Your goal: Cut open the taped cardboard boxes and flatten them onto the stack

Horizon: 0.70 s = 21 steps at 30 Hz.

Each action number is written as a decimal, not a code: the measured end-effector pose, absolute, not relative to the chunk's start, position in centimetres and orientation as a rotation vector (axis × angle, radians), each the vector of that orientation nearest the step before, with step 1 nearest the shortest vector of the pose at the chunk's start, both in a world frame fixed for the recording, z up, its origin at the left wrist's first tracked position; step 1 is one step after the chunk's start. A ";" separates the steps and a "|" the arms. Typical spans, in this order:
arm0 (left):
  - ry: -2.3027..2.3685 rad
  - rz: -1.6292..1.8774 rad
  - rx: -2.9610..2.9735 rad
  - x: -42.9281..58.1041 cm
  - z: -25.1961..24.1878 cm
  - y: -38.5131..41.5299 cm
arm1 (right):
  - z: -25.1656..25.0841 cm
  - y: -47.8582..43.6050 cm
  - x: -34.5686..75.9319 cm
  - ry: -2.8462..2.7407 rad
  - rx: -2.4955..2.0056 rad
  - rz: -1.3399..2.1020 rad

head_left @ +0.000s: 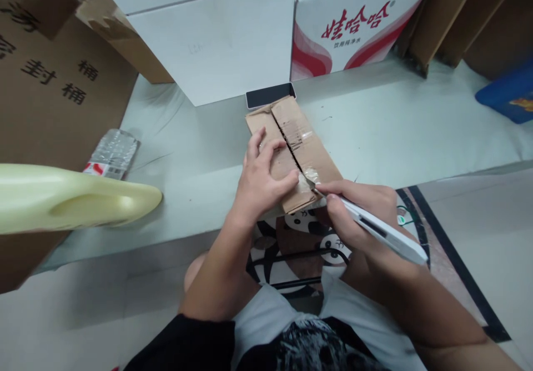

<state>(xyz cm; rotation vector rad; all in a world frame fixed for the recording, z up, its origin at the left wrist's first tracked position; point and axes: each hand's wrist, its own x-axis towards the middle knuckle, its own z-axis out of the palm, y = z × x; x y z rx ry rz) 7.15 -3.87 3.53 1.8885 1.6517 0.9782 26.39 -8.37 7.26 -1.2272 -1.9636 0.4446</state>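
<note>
A small brown cardboard box [320,151] lies near the front edge of the bench, a dark seam running along its top. Clear tape and printed marks show on its surface. My left hand [263,179] rests on the box left of the seam, fingers spread and slightly bent. In my right hand [360,210] is a white utility knife [385,233], its fingers closed around the handle. The blade tip touches the taped near end of the seam, close to my left thumb. Part of the blade is hard to make out.
A dark-topped phone-like object [270,95] lies behind the box, before a large white carton [225,43]. Further right stands a red-and-white carton [353,32]. At left are a pale yellow plastic object [104,199], a clear plastic pack [112,151] and a big brown carton [45,93].
</note>
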 end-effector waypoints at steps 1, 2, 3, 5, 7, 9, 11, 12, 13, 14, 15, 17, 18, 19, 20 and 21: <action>1.651 0.981 1.890 7.1 3.5 -3.9 | 7.2 -8.5 26.5 -1.949 -1.191 0.410; 1.651 0.984 1.894 7.1 3.5 -3.8 | 7.1 -8.6 26.6 -1.937 -1.157 0.379; 1.651 0.987 1.897 7.1 3.5 -3.8 | 7.0 -8.6 26.7 -1.924 -1.126 0.350; 1.652 0.986 1.900 7.0 3.5 -3.8 | 6.9 -8.7 26.8 -1.912 -1.080 0.313; 1.655 0.982 1.893 6.9 3.5 -3.7 | 6.9 -8.8 27.0 -1.935 -1.064 0.326; 1.653 0.982 1.885 6.9 3.6 -3.7 | 7.2 -9.1 27.2 -1.953 -1.073 0.364; 1.654 0.990 1.880 6.8 3.5 -3.7 | 7.6 -9.5 27.6 -1.964 -1.105 0.415; 1.655 0.995 1.879 6.7 3.5 -3.6 | 7.9 -9.7 27.7 -1.968 -1.125 0.443; 1.655 0.998 1.877 6.6 3.4 -3.6 | 8.2 -10.0 27.9 -1.963 -1.135 0.466; 1.653 1.000 1.875 6.4 3.4 -3.5 | 8.3 -10.3 28.1 -1.937 -1.131 0.488; 1.648 1.004 1.870 6.2 3.3 -3.4 | 8.4 -10.4 28.3 -1.889 -1.122 0.508; 1.638 1.014 1.844 5.5 3.1 -3.1 | 7.9 -10.2 28.7 -1.732 -1.112 0.505; 1.634 1.020 1.825 5.1 3.0 -2.9 | 7.2 -9.8 28.8 -1.636 -1.128 0.479; 1.631 1.028 1.803 4.5 3.0 -2.7 | 6.4 -9.0 29.0 -1.547 -1.162 0.434; 1.631 1.038 1.782 3.8 2.9 -2.6 | 5.3 -8.1 29.1 -1.491 -1.212 0.382; 1.636 1.050 1.764 3.1 2.8 -2.4 | 4.2 -6.9 29.2 -1.461 -1.270 0.324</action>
